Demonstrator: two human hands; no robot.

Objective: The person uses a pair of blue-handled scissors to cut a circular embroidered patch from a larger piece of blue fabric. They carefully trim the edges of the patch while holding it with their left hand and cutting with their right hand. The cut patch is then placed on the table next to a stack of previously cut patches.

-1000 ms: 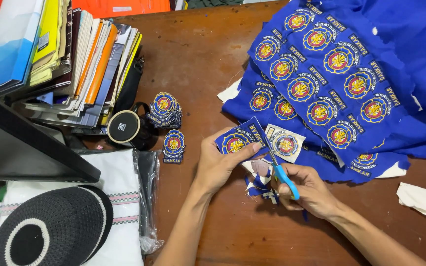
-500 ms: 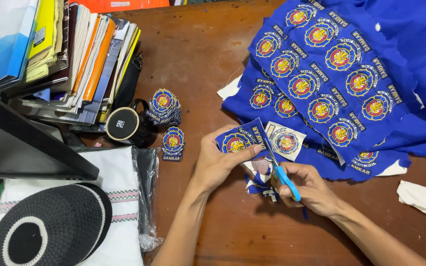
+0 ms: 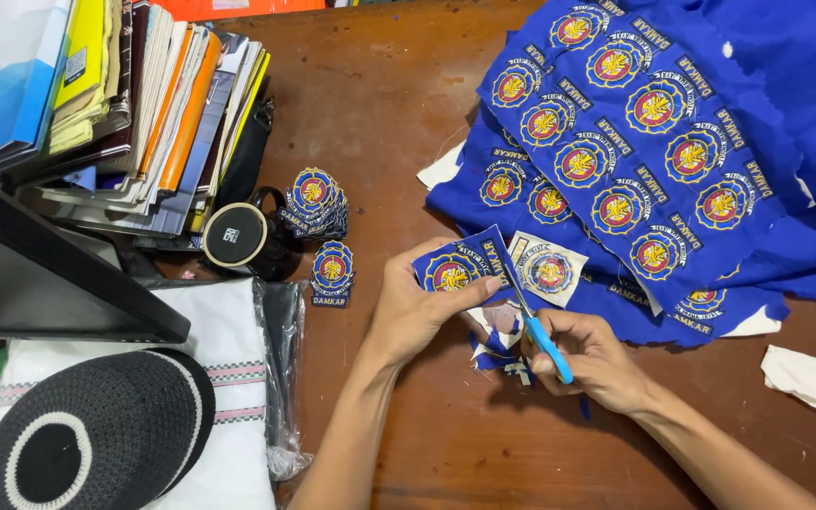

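Observation:
My left hand (image 3: pixel 415 312) pinches a small piece of blue cloth with a round embroidered badge (image 3: pixel 453 269) on it. My right hand (image 3: pixel 595 357) grips blue-handled scissors (image 3: pixel 542 332), whose blades point up along the right side of that piece. A second badge piece (image 3: pixel 548 270) with white backing lies just right of the blades. Behind it spreads a large blue cloth (image 3: pixel 672 142) covered with several rows of the same badges. Small blue and white offcuts (image 3: pixel 498 351) lie under my hands on the brown wooden table (image 3: pixel 380 104).
Two small stacks of cut badges (image 3: pixel 318 203) (image 3: pixel 332 272) sit left of my hands beside a black mug (image 3: pixel 243 238). Books and folders (image 3: pixel 115 104) are piled at the back left. A black and white cap (image 3: pixel 87 434) rests on folded white cloth (image 3: pixel 229 397). A white scrap (image 3: pixel 809 376) lies far right.
My hands stay in nearly the same place. The scissors have edged a little further along the badge piece.

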